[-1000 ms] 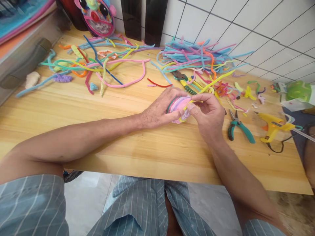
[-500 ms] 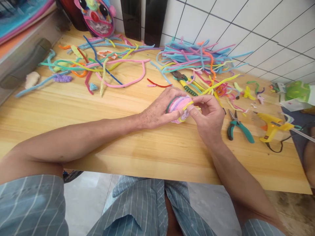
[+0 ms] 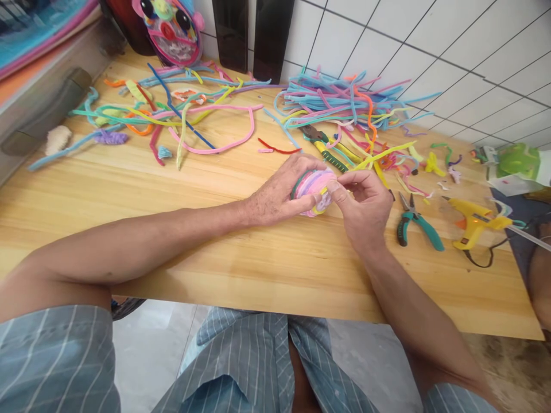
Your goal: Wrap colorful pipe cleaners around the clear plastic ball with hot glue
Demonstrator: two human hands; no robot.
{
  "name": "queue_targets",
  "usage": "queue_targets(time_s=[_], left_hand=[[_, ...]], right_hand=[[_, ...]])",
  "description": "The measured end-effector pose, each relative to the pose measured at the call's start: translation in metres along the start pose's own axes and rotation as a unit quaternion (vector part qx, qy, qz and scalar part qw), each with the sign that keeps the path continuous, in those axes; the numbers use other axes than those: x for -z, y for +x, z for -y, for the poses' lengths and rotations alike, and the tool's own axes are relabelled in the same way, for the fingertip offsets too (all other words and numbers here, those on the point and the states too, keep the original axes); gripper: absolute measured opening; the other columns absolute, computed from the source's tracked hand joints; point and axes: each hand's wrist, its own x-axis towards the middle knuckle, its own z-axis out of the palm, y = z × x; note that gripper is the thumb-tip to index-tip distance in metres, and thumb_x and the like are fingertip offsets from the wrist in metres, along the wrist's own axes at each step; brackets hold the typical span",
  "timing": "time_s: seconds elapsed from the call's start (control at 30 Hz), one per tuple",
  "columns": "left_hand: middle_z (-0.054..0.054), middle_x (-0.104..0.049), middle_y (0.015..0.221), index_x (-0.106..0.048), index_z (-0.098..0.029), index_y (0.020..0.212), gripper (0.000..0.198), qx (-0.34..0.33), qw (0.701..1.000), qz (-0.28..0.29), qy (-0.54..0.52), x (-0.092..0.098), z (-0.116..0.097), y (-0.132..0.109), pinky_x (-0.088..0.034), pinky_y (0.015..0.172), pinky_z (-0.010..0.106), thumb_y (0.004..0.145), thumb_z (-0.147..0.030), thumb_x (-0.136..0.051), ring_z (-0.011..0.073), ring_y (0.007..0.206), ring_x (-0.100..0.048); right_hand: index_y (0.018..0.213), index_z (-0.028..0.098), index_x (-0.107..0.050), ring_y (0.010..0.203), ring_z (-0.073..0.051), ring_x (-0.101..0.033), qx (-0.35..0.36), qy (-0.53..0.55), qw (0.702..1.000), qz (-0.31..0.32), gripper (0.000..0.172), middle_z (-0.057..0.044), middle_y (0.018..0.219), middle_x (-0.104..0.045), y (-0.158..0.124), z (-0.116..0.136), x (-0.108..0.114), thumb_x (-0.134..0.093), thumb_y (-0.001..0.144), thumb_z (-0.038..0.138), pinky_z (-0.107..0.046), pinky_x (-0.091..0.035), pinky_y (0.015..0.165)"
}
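A rounded craft piece wound from pink, purple, green and yellow pipe cleaners (image 3: 310, 182) sits in my left hand (image 3: 279, 192), whose fingers curl around its far side with the thumb along the near side. At its right edge my right hand (image 3: 365, 203) pinches a yellow pipe cleaner (image 3: 390, 152). The yellow strand's loose end sticks out up and to the right, past my right fingers. Part of the wound piece is hidden behind my fingers and thumbs.
Beyond my hands lie yellow-handled pliers (image 3: 329, 152) and a heap of pipe cleaners (image 3: 336, 100). To the right are teal-handled pliers (image 3: 417, 223) and a yellow glue gun (image 3: 476, 221). More loose pipe cleaners (image 3: 215, 149) spread over the left. A tiled wall (image 3: 413, 51) borders the back.
My right fingertips have shifted slightly on the yellow strand and cover more of it at the piece. Its loose end has dipped a little. My left hand keeps its hold.
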Motion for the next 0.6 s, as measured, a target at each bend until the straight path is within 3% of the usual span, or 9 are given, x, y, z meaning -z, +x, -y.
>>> queue_targets(time_s=[0.33, 0.6], left_hand=[[0.018, -0.069, 0.150, -0.060, -0.023, 0.148, 0.059, 0.016, 1.000, 0.021, -0.015, 0.0064, -0.0042, 0.0002, -0.051, 0.128, 0.057, 0.112, -0.068, -0.049, 0.0350, 0.146, -0.063], [0.015, -0.070, 0.145, -0.061, -0.023, 0.145, 0.057, 0.015, 1.000, 0.001, -0.014, 0.0018, -0.0015, -0.0004, -0.054, 0.124, 0.053, 0.110, -0.068, -0.056, 0.0332, 0.140, -0.066]], right_hand=[[0.092, 0.028, -0.075, 0.087, -0.019, -0.073, 0.008, -0.008, 1.000, -0.001, 0.026, 0.001, 0.093, -0.080, 0.0001, -0.0001, -0.0005, -0.090, 0.089, 0.049, -0.039, -0.061, 0.084], [0.095, 0.028, -0.075, 0.090, -0.020, -0.074, 0.021, -0.018, 1.000, 0.007, 0.025, 0.001, 0.095, -0.079, -0.0008, -0.0003, -0.0008, -0.089, 0.092, 0.048, -0.040, -0.062, 0.087]])
